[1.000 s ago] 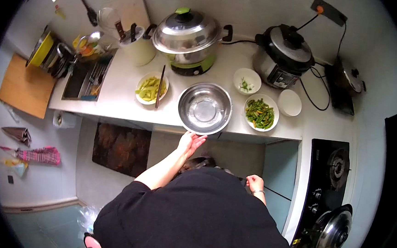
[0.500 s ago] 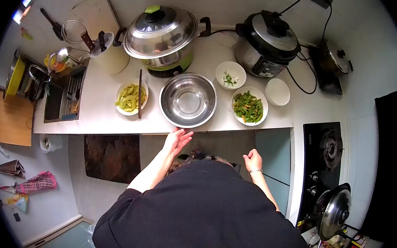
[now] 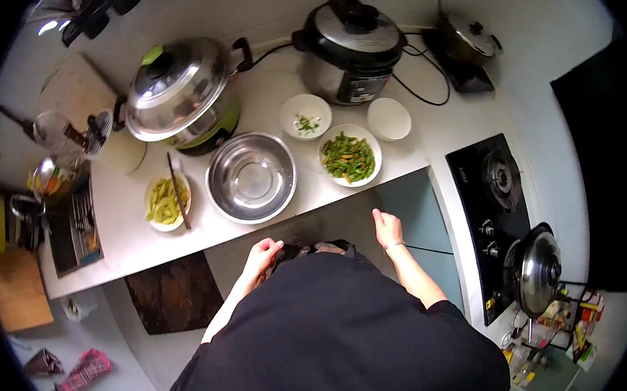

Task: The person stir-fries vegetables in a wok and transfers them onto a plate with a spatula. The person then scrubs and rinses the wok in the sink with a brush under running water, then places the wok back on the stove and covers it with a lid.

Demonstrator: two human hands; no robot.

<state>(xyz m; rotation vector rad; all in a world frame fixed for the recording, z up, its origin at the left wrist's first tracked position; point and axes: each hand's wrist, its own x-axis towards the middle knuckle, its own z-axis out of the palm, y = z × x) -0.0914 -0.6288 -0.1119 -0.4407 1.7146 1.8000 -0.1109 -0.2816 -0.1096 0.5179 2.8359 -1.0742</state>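
Observation:
My left hand (image 3: 260, 257) hangs just off the counter's front edge, its fingers curled in and nothing visible in them. Farther right, my right hand (image 3: 388, 230) is loosely fisted with the thumb out, in front of the counter and below the plate of green beans (image 3: 347, 159). Nearest to my left hand on the counter is a steel basin (image 3: 251, 178) with what looks like a little clear water. Left of it sits a dish of pale green sliced vegetable (image 3: 168, 201), with dark chopsticks (image 3: 178, 190) resting across it.
Behind stand a lidded steamer pot (image 3: 179, 92), a pressure cooker (image 3: 353, 49), a bowl with chopped scallion (image 3: 306, 116) and a white bowl (image 3: 389, 119). A gas stove (image 3: 491, 208) with a lidded wok (image 3: 541, 273) is at right, a sink (image 3: 75, 230) at left.
The view has turned to the right, toward the stove. My left hand has drawn back from the counter edge beside the basin, and its spread fingers have curled in. My right hand stays loosely closed.

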